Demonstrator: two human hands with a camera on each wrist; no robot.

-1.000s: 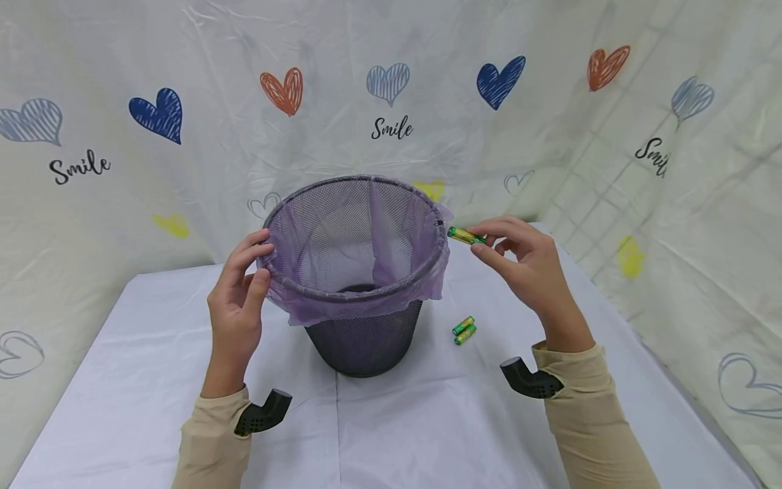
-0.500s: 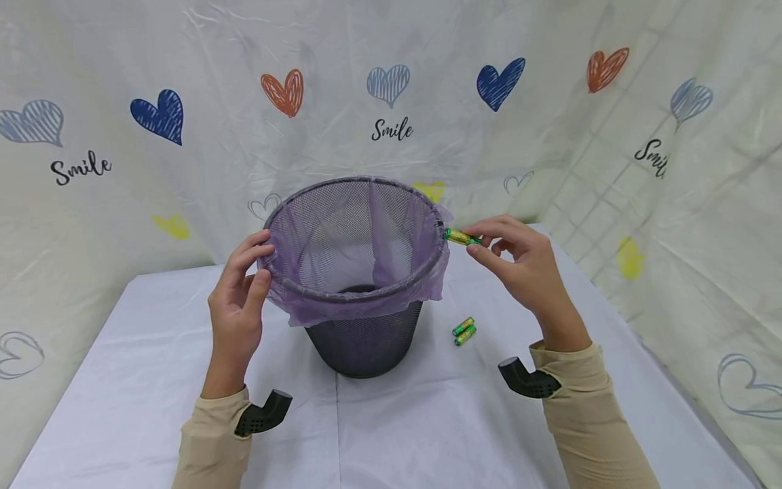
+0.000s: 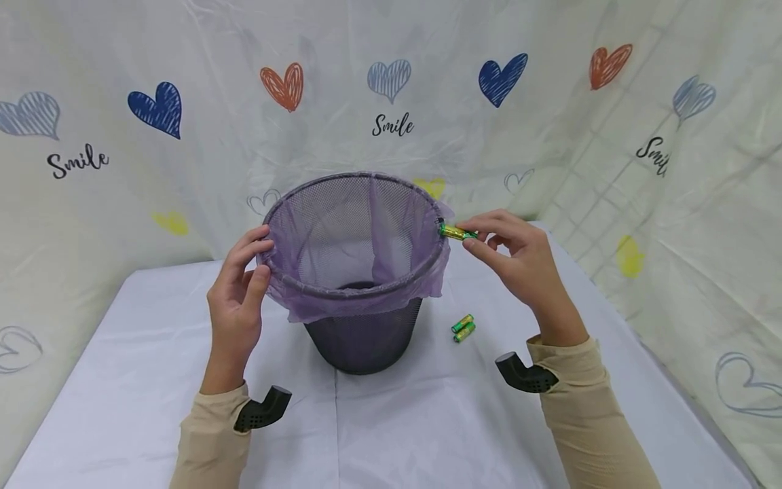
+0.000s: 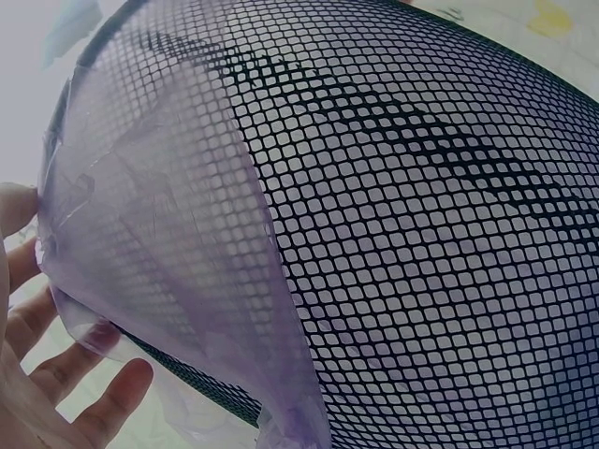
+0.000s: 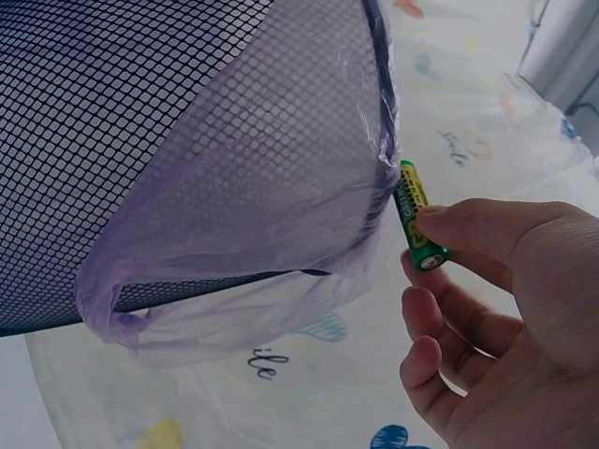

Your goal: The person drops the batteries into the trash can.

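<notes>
Head view: black mesh bin [image 3: 363,350] stands upright on white tabletop [image 3: 397,435], abt midway btwn its L & R edges, w/ a sheer purple liner [image 3: 342,309] folded over the rim & hanging down outside. L hand [image 3: 237,305] is at the bin's L side, thumb well apart from fingers, fingertips resting on the lined rim. R hand [image 3: 519,261] is on the opp. side, narrow at the tips: thumb & fingers pinch a green/yellow held battery [image 3: 458,232], nearly level, up off the tabletop on the side of its far R corner. Batt's free end is right at the bin's R rim. Loose pair of batteries [image 3: 463,331], same colors, lies on the tabletop btwn bin base & R edge, side by side, roughly parallel. Beige sleeves [image 3: 210,448] on both arms, ea. w/ a black wrist unit [image 3: 265,409] at the cuff. Behind the far edge, white backdrop [image 3: 330,149] w/ hearts & "Smile" print. L wrist view: mesh fills most of it, liner bunched at one side; L hand's fingers spread along the outside, some tips at the liner fold. R wrist view: thumb on held batt., one flat end facing cam, other end up against the lined rim, outside the bin; remaining fingers bent, apart from liner.
</notes>
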